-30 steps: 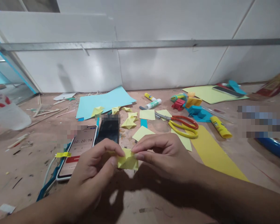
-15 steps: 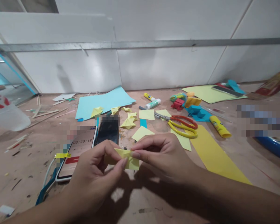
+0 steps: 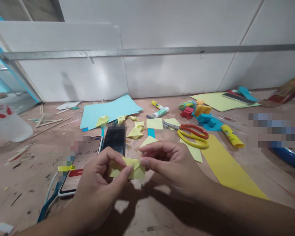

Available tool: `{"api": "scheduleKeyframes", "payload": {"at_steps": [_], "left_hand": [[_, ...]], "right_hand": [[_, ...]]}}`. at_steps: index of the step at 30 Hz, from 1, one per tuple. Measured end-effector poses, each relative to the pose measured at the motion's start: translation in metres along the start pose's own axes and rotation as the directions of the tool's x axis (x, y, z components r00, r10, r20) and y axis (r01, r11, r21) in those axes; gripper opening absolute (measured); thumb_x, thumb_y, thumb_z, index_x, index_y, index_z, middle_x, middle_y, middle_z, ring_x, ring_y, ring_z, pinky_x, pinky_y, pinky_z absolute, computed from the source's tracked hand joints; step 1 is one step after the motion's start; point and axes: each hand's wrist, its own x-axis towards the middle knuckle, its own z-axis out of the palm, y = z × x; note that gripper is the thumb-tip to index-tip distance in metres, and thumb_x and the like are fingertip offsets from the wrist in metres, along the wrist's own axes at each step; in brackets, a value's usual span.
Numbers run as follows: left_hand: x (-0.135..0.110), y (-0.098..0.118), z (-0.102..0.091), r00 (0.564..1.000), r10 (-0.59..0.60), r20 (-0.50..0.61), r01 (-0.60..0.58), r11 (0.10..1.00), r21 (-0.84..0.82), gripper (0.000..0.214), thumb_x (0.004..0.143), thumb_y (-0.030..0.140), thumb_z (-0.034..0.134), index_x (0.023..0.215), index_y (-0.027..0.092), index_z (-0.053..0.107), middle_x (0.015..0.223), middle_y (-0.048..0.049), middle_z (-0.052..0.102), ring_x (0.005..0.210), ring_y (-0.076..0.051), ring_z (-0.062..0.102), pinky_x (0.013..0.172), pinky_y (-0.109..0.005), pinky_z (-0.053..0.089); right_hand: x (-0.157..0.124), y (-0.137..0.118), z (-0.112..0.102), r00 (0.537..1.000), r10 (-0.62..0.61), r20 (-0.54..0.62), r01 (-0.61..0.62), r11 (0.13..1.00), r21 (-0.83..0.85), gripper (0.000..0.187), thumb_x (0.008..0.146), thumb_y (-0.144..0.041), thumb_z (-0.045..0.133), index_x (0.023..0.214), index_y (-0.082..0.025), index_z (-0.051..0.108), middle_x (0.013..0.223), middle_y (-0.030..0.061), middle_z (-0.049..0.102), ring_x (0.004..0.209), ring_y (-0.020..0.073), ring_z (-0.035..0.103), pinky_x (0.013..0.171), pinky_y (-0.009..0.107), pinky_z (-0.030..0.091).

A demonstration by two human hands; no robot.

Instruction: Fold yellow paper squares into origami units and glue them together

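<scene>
Left hand [image 3: 98, 185] and right hand [image 3: 175, 167]: fingers [image 3: 127, 170] pinched shut on paper [image 3: 137, 169] above table [image 3: 31, 173]. Suggest aligning edges first, then pressing the crease hard.

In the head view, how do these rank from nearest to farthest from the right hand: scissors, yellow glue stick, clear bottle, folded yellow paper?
1. folded yellow paper: pinched in the right hand itself.
2. scissors: just behind that hand, slightly right.
3. yellow glue stick: farther right, past the scissors.
4. clear bottle: at the far left edge.
</scene>
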Motion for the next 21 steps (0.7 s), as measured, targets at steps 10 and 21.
{"api": "scheduleKeyframes", "payload": {"at_steps": [10, 21], "left_hand": [[-0.0041, 0.0031, 0.0035, 0.996, -0.037, -0.077, 0.037, 0.999, -0.010, 0.025, 0.083, 0.035, 0.081, 0.099, 0.022, 0.066, 0.076, -0.0004, 0.074, 0.062, -0.014, 0.066, 0.056, -0.021, 0.052], [-0.0033, 0.0031, 0.0014, 0.999, -0.019, -0.036, 0.019, 1.000, 0.015, 0.023, 0.080, 0.039, 0.084, 0.091, 0.024, 0.071, 0.068, 0.0016, 0.071, 0.057, -0.013, 0.061, 0.052, -0.020, 0.048]], "right_hand": [[-0.0007, -0.0020, -0.0037, 0.998, -0.036, 0.051, 0.035, 0.999, 0.030, 0.022, 0.078, -0.038, 0.087, 0.092, -0.021, 0.083, 0.075, 0.0012, 0.076, 0.070, 0.0121, 0.069, 0.065, 0.023, 0.058], [-0.0007, 0.0026, -0.0065, 0.985, 0.032, 0.171, -0.031, 0.999, -0.011, 0.013, 0.074, -0.030, 0.090, 0.079, -0.019, 0.085, 0.071, 0.0017, 0.076, 0.063, 0.0108, 0.063, 0.056, 0.020, 0.048]]}}
